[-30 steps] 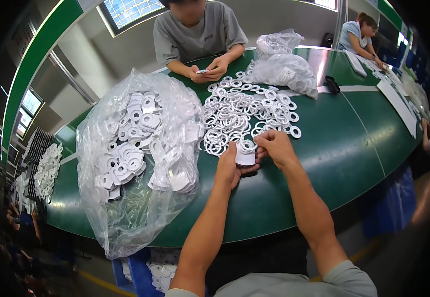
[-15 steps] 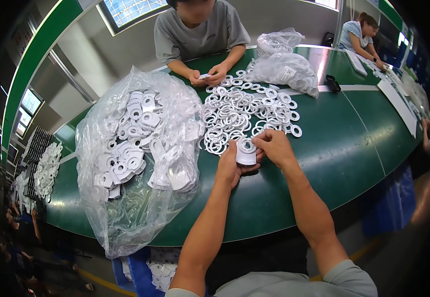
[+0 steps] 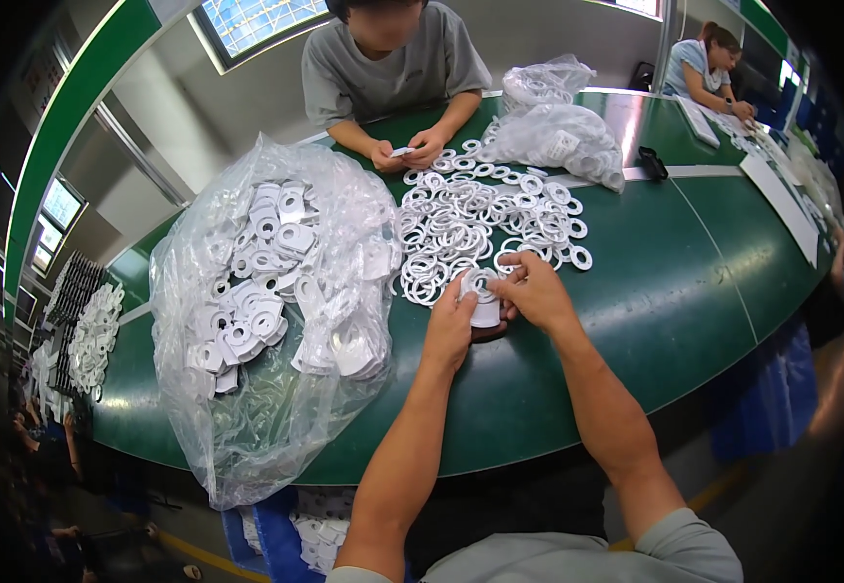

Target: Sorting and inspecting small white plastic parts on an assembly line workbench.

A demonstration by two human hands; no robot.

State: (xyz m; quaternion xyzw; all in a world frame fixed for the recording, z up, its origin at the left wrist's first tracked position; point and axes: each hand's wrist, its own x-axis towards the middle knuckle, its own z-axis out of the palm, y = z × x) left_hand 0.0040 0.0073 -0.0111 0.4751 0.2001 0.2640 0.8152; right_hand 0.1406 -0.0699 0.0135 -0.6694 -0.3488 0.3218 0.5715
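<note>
Between my hands is a white plastic part [image 3: 485, 314], rounded at the top with a hole and straight at its lower end. A white ring [image 3: 481, 282] lies over its round end. My left hand [image 3: 453, 325] grips the part from the left and below, thumb on its upper left edge. My right hand [image 3: 534, 291] has thumb and fingers closed at the ring's right side. Just beyond my hands spreads a heap of loose white rings [image 3: 461, 219]. To the left, a large clear plastic bag [image 3: 247, 418] lies open, full of similar white parts [image 3: 291, 236].
Across the green table [image 3: 674, 282] a co-worker [image 3: 393, 68] holds a small white piece. Knotted bags of rings [image 3: 563, 141] and a black object [image 3: 652, 163] lie beyond the heap. Another person [image 3: 708, 73] works at the far right. A blue crate [image 3: 281, 530] stands below the near edge.
My left thumb has moved up onto the part's edge near the ring. My right fingers have shifted over the ring's right side. The far-right person's hands have shifted slightly.
</note>
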